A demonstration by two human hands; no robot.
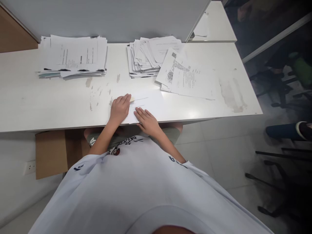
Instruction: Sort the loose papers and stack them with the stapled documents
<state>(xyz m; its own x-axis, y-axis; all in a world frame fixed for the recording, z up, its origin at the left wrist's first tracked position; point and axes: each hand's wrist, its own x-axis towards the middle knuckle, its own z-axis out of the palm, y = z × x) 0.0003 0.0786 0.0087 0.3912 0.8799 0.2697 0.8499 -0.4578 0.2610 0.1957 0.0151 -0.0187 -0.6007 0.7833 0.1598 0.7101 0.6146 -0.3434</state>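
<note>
A white sheet of paper [154, 104] with a few printed lines lies near the front edge of the table, in front of me. My left hand [120, 108] is on its left side, fingers pressed together and curled. A small pale-yellow piece [132, 100] sticks out at those fingertips; its kind is too small to make out. Flat on the lower part of the sheet rests my right hand [147, 121], empty, with its fingers slightly spread. Just beyond, to the right, printed sheets [185, 76] lie fanned out over one another.
Two paper stacks, a neater one [73, 55] at left and a looser one [146, 57] in the middle, stand against the grey partition [117, 19]. The white table [229, 74] ends at right. Below are an open cardboard box [51, 152] and, at right, dark chair legs [268, 188].
</note>
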